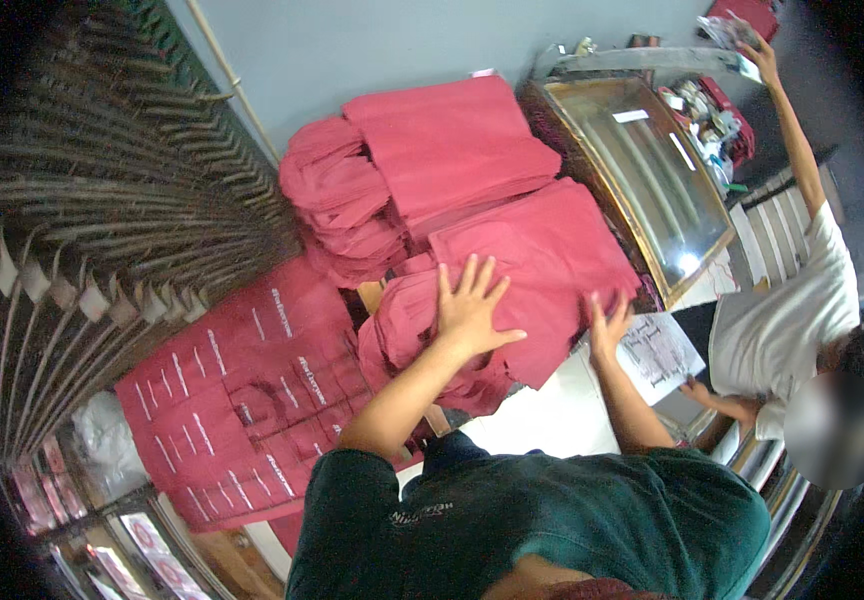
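Observation:
A thick stack of red fabric pieces (pixel 552 240) lies in front of me, its left side showing many folded edges. My left hand (pixel 470 310) rests flat on top of this stack, fingers spread and nothing held. At the stack's right edge, my right hand (pixel 607 325) touches the cloth with its fingers apart. Behind stands another tall pile of red fabric (pixel 452 140). To the left, red fabric pieces with white printed marks (pixel 272 380) are spread out.
A metal rack with fanned wire shelves (pixel 142 200) fills the left. At right is a wood-framed glass panel (pixel 642 170). A co-worker in a white shirt (pixel 792 310) holds a printed sheet (pixel 660 352) and reaches toward a shelf. White table surface (pixel 542 420) shows before me.

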Demonstrator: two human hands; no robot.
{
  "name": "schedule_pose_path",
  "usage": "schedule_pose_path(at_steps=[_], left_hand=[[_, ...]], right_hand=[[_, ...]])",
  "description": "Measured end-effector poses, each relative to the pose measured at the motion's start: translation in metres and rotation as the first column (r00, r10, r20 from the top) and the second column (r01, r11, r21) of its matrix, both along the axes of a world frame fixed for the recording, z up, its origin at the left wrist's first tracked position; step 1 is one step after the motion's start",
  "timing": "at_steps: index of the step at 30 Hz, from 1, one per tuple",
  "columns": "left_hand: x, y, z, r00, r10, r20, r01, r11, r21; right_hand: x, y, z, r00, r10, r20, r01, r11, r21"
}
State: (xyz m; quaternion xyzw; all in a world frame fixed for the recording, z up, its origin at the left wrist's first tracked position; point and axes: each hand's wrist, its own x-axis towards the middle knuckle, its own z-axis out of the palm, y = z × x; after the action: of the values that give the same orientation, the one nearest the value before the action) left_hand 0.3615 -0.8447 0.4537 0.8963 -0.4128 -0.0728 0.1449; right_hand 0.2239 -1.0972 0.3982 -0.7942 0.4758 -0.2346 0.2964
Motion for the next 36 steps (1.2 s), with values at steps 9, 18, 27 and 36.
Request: schedule_pose_path(at_steps=[9,18,27,36], left_hand=[[0.025,0.01,0.022,0.998,-0.053,-0.016,0.054,0.99,0.132],[0.002,0.0,0.033,0.999,-0.006,0.037,-0.004,0.964,0.265],[-0.184,-0.012,0.073,0.923,-0.147,0.356,0.348,0.715,-0.606],[-0.591,0.057,-0.007,-0.189,-0.81,-0.555,0.924,0.046,-0.381]], right_hand=[[0.036,0.051,-0.021,0.878,-0.373,0.298,-0.041,0.563,0.826],[-0.074,0.05,0.026,0.906,-0.013,0.424,-0.267,0.759,0.594],[-0.501,0.186,0.011,0.889,-0.458,0.0,0.248,0.48,0.841],[-0.762,0.589,-0.037,-0.015,-0.99,-0.14,0.484,-0.13,0.866]])
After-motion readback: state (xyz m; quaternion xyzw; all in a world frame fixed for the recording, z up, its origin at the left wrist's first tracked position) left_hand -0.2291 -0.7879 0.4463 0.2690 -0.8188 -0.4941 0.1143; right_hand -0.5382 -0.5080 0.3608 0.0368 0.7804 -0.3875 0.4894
